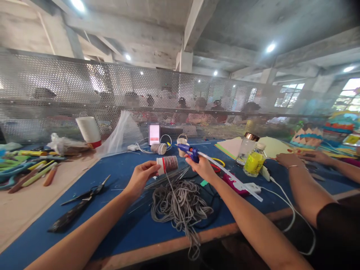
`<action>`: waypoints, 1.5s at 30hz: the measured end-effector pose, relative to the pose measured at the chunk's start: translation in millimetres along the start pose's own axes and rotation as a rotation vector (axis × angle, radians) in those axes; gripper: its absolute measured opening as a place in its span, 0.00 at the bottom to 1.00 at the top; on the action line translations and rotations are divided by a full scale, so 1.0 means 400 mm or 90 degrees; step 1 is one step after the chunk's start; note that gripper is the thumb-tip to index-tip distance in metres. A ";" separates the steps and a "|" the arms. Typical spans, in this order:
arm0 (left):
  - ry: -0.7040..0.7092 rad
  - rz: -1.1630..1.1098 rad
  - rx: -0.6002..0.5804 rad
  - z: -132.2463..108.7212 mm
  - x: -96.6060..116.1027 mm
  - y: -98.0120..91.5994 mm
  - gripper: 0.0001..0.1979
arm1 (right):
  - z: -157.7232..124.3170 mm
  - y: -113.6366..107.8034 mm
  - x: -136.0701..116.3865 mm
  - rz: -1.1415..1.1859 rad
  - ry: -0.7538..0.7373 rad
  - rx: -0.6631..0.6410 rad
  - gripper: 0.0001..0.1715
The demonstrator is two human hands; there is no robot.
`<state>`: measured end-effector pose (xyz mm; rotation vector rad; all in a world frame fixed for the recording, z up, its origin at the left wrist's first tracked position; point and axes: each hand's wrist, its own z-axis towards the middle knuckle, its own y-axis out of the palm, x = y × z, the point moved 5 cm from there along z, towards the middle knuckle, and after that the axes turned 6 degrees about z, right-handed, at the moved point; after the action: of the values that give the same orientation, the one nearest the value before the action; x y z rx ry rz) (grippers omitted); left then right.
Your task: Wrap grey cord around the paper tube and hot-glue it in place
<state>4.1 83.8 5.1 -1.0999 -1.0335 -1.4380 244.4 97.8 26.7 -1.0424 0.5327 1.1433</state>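
My left hand (pixel 142 177) grips a paper cup (pixel 170 164) lying sideways, its outside partly wrapped in grey cord. From the cup a strand runs down to a loose heap of grey cord (pixel 180 206) on the blue table, with some loops hanging over the front edge. My right hand (pixel 203 167) is closed around a blue glue gun (pixel 189 151) whose nozzle points left, above and to the right of the cup. A long white glue stick sticks out of its back. Behind the cup lies another cord-wrapped cup (pixel 159 149), and a small basket (pixel 183 144) with a handle stands beside it.
Black scissors (pixel 91 192) lie left of my left hand. Stacked paper cups (pixel 88 131) lean at the back left. A yellow bottle (pixel 254 160) and a glass jar (pixel 245 148) stand right of the glue gun, near a white power strip (pixel 252 188). A co-worker's arm (pixel 303 183) reaches in from the right.
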 end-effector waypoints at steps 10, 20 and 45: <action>0.018 0.009 0.023 0.011 0.000 -0.016 0.09 | -0.056 0.063 -0.081 0.007 -0.082 -0.070 0.20; 0.033 0.042 0.032 0.014 -0.009 -0.023 0.09 | -0.049 0.058 -0.080 -0.027 -0.175 -0.061 0.18; 0.023 0.044 0.047 0.022 -0.015 -0.031 0.08 | -0.073 0.065 -0.042 -0.057 -0.119 -0.086 0.20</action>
<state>-6.9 95.1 0.3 -1.0419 -1.0060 -1.3498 218.5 65.3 16.6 -1.0506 0.2608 1.1949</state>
